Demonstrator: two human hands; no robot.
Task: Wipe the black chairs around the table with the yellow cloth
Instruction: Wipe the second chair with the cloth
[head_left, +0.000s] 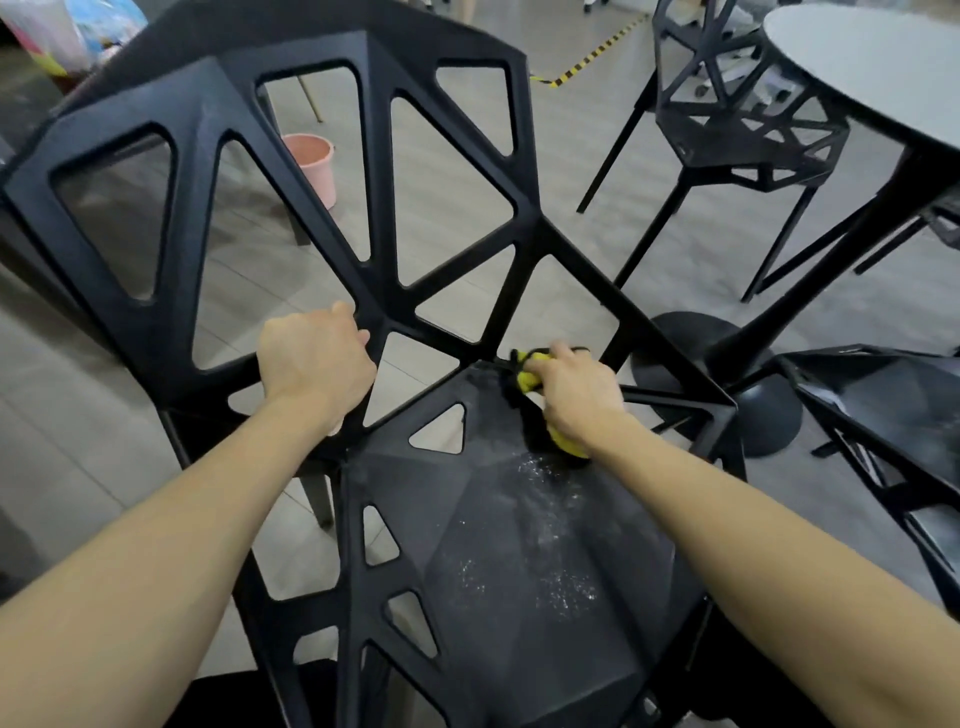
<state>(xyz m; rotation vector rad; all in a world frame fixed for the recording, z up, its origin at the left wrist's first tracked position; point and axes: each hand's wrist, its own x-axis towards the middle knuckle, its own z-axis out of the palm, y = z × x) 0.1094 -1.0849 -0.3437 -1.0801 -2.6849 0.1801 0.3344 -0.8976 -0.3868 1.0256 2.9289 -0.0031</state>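
Even, rather dim indoor light with no single visible source; shadows on the floor (561, 156) are soft and faint. Wide-angle distortion bows straight lines toward the frame edges, and the forearms spread at the lower corners. A dull sheen lies on the chair seat (519, 545); the far background at the top is soft and slightly blurred.

The near chair's (363, 234) latticed back walls off the front; its seat (519, 571) lies open, another chair (883, 415) crowding the right.
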